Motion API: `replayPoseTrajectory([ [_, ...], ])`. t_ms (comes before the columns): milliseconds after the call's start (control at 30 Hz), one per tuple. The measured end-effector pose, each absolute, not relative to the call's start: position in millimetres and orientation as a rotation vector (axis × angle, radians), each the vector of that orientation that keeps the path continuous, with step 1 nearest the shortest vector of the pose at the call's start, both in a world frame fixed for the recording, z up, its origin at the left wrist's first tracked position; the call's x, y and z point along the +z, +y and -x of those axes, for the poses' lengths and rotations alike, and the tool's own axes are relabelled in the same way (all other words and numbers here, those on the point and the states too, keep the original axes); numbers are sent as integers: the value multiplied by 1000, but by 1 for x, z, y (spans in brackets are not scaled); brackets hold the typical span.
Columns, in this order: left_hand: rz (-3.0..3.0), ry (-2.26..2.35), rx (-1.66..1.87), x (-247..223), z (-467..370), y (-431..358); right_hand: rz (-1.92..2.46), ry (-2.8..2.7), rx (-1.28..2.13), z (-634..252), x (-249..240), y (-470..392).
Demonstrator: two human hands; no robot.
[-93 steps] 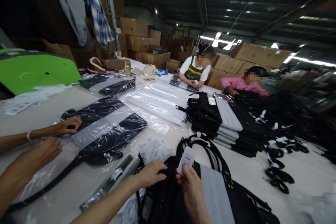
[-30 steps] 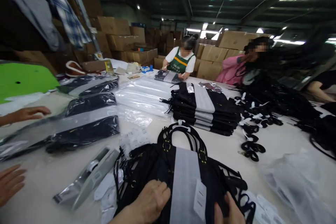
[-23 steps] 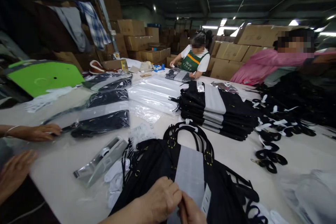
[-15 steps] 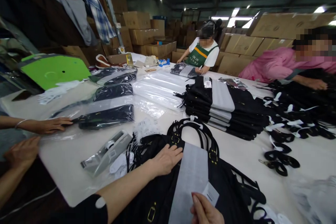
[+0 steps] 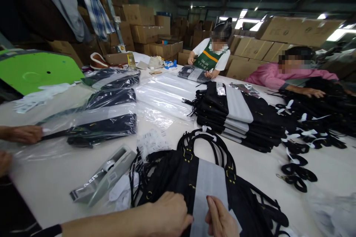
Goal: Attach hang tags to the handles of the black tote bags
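A black handbag (image 5: pixel 172 170) lies in front of me, with a whitish wrapping band (image 5: pixel 211 177) round its middle and its looped handles (image 5: pixel 214 148) pointing away. My left hand (image 5: pixel 171 211) is curled closed over the bag, left of the band; whatever its fingers grip is hidden. Over the band's lower part, my right hand (image 5: pixel 221 216) has thumb and fingers pressed together. A small white card (image 5: pixel 236 222) sticks out from this hand on its right side, mostly covered. Black tassels (image 5: pixel 136 177) spill from the bag's left side.
A grey tape dispenser (image 5: pixel 111 174) stands left of the bag, beside a sheet of white labels (image 5: pixel 152 142). Banded black bags (image 5: pixel 239 114) are stacked beyond, black straps (image 5: pixel 297 174) at right. A co-worker's hand (image 5: pixel 25 134) pulls at a plastic-wrapped bag (image 5: pixel 105 118). Two more people work across the table.
My left hand has drawn back toward me from beside the handles and curled closed. The right hand now covers more of the white card. The co-worker's hands at left have shifted left.
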State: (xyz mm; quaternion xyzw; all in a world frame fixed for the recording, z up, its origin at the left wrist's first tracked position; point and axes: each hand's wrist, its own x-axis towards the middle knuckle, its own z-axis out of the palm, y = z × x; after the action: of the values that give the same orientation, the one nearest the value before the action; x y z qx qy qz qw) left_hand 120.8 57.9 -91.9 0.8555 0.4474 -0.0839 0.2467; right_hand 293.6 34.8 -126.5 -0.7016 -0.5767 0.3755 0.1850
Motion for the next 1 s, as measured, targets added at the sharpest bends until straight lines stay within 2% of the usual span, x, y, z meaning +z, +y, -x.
replayPoseTrajectory([
  [133,-2111,1612,23,-101,-114,123,2131,-2174,808,-272,-110,81],
  [333,-1766,1641,121,-140,-109,193,2198,-2428,571,-247,-108,124],
  [600,-1529,1432,330,-157,-106,199,2235,-2596,548,-230,-103,157],
  [767,-1651,1349,385,-155,-100,196,2228,-2586,553,-214,-105,166],
  [1000,-1886,1469,385,-152,-99,187,2269,-2496,479,-231,-114,157],
])
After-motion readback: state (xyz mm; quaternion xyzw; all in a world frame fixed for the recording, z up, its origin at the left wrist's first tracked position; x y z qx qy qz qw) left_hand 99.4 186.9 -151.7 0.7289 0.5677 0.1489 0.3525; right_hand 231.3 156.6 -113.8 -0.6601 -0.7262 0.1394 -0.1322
